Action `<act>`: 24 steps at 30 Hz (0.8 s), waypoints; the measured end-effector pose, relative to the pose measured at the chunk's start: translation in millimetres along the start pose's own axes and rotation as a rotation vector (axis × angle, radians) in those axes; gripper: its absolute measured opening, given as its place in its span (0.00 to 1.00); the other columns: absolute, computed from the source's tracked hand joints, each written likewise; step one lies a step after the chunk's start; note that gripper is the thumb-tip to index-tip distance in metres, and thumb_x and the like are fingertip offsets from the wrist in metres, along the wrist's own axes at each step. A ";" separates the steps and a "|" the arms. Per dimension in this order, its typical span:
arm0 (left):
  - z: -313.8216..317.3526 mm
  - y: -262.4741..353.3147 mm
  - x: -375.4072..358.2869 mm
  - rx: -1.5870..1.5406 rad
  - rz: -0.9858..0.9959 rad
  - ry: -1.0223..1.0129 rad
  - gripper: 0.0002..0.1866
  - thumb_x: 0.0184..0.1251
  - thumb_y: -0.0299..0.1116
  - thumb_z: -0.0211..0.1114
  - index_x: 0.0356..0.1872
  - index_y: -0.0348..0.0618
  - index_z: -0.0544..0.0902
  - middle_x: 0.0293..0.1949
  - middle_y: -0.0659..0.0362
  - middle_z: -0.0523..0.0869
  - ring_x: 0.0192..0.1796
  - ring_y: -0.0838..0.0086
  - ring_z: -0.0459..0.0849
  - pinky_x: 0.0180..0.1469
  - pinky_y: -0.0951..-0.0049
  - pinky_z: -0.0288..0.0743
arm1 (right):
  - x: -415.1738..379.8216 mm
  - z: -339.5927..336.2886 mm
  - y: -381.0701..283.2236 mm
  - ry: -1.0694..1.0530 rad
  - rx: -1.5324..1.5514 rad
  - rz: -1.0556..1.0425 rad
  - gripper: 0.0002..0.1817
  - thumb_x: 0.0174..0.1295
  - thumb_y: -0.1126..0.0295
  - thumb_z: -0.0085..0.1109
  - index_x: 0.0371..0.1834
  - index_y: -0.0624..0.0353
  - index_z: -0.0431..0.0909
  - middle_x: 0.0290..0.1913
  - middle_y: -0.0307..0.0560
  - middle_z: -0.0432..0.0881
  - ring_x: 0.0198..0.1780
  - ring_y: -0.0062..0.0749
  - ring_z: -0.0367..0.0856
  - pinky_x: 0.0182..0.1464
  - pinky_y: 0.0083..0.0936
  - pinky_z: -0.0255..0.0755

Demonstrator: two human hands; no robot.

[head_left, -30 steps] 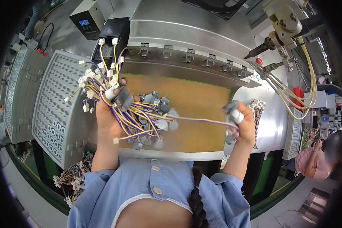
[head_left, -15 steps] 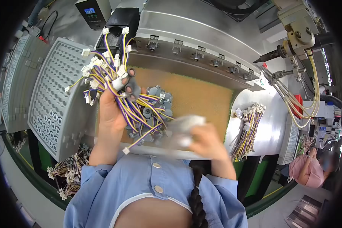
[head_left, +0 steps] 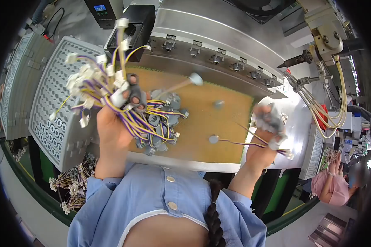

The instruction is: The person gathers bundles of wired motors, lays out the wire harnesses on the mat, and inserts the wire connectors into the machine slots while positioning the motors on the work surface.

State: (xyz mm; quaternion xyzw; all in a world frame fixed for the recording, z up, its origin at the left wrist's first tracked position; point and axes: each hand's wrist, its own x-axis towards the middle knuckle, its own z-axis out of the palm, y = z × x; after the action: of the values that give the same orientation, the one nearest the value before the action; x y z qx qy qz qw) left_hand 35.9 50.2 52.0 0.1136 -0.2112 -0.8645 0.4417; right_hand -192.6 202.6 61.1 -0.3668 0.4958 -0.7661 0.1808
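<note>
My left hand, with grey covers on some fingers, is closed around a bundle of yellow, purple and white wire leads. White connectors fan out at its upper left. From the other side of the fist hang several round grey parts on their wires, over the brown mat. My right hand, also in finger covers and blurred, is closed at the mat's right edge. A wire lead runs from it leftward to a grey disc. Another grey disc blurs above the mat.
A metal fixture with a row of clamps borders the brown mat at the back. Perforated grey trays stand at left. A soldering-type tip hangs at upper right. A person in pink sits far right.
My right hand has moved from near the mat's middle to its right edge, trailing a wire lead. The left-hand bundle has shifted slightly left, and grey discs now swing over the mat.
</note>
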 end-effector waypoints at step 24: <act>-9.6 15.6 -14.7 0.256 0.212 0.025 0.21 0.59 0.25 0.54 0.54 0.33 0.64 0.33 0.58 0.74 0.38 0.72 0.71 0.59 0.69 0.59 | -24.3 12.1 53.8 -0.455 -0.374 0.713 0.13 0.53 0.71 0.60 0.42 0.58 0.73 0.20 0.32 0.74 0.17 0.15 0.72 0.18 0.16 0.65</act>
State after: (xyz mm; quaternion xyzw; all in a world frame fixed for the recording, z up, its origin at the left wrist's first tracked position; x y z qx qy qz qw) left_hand 59.3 51.5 50.9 0.1566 -0.3251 -0.7776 0.5149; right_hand -172.2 186.8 6.6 -0.3586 0.6683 -0.4536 0.4680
